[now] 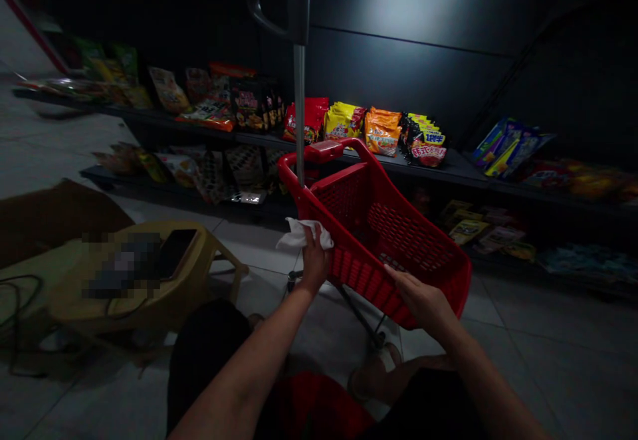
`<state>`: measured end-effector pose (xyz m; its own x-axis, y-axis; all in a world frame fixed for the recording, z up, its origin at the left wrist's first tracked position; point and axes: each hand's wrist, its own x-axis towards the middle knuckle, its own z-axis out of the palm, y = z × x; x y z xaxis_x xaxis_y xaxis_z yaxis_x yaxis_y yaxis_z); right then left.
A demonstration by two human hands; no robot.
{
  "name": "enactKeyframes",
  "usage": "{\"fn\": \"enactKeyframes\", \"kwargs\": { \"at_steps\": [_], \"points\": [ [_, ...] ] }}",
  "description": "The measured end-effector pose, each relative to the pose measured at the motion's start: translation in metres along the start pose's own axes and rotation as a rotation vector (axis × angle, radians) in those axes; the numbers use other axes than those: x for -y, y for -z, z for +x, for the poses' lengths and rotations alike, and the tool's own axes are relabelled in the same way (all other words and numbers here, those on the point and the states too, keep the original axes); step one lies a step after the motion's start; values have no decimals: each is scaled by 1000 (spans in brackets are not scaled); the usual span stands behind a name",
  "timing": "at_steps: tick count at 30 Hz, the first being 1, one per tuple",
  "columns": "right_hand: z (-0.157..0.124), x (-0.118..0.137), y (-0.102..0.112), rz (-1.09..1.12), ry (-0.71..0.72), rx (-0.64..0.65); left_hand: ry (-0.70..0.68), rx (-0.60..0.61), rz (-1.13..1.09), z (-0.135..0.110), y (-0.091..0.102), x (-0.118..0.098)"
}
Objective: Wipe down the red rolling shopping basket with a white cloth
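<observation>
Bare forearms (pixel 239 367) are stretched forward from a lap covered in dark and red clothing (pixel 309 407). Curled tightly, the left hand (pixel 314 260) is closed around a crumpled white cloth (pixel 304 234), which is pressed against the rim of a red plastic shopping basket (pixel 399 227). Laid almost flat, the right hand (pixel 423 300) is open, with its fingers (pixel 393 274) resting on the basket's mesh side and nothing gripped. That basket is tilted on a wheeled frame (pixel 359 314) just in front of the lap, with a metal pole (pixel 299 114) rising past its handle. No wiped or unwiped patch can be told apart on the red surface. Beside it stands a yellow plastic stool (pixel 199 247) bearing a phone (pixel 174 254), while snack packets (pixel 383 131) are ranged on dark shelves (pixel 448 171) behind.
</observation>
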<state>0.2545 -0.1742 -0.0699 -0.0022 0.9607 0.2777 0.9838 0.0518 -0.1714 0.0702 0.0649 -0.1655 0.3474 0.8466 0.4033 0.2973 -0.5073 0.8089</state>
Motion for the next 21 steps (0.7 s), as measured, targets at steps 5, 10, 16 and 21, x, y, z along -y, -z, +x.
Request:
{"fn": "enactKeyframes", "kwargs": {
  "at_steps": [5,10,16,21],
  "points": [
    [0,0,-3,-3,9,-22,28,44,-85,-33,3,8],
    [-1,2,-3,-16,38,-39,-255,7,-193,-8,11,-52],
    [1,4,-2,-20,32,-37,-182,94,-84,-56,-26,-64],
    [0,-1,-2,5,36,-52,-422,325,41,-67,-17,-40]
  ]
}}
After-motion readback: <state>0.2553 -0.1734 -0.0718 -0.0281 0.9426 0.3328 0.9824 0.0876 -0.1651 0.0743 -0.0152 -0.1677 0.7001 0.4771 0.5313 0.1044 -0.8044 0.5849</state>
